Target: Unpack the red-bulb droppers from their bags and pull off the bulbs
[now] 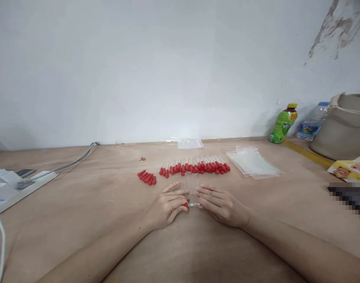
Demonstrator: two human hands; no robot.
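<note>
My left hand [168,206] and my right hand [218,204] rest on the wooden table [94,212], fingertips facing each other. Between them lies a clear glass dropper tube [194,204]. My left fingers pinch a small red rubber bulb [185,204] at the tube's left end, and my right fingers hold its right end. More bare glass tubes [192,181] lie just beyond the hands. Further back is a row of several assembled droppers with red bulbs [197,168]. A small heap of loose red bulbs [147,177] sits to the left of that row.
Clear plastic bags [253,163] lie to the right of the droppers, another [190,144] by the wall. A green bottle [282,124], a water bottle [312,122] and a beige bag [344,125] stand at the far right. A power strip with cable [26,182] is at the left.
</note>
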